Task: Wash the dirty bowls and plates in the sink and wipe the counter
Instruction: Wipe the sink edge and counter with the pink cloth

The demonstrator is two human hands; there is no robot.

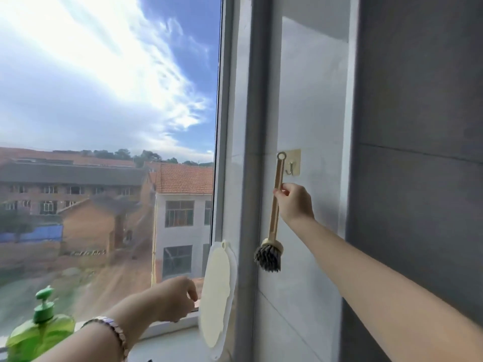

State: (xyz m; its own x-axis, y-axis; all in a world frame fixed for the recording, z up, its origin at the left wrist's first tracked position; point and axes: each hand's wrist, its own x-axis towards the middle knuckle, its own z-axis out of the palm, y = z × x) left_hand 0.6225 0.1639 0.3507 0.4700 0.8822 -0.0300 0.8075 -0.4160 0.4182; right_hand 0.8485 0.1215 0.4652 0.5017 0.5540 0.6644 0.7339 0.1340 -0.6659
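While the right hand (294,202) pinches the dish brush (274,218) by its handle, ring off the wall hook (289,169), the left hand (173,299) curls beside a cream oval board (215,296); whether it holds anything, I cannot tell. A soap bottle (39,335) stands near left. Sink, bowls and plates are out of view, so progress can't be judged.

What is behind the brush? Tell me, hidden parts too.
Pale wall tile is behind the brush. A hook on a sticky pad sits just right of the handle's ring, not through it. The brush and the right hand hide the tile directly behind them.
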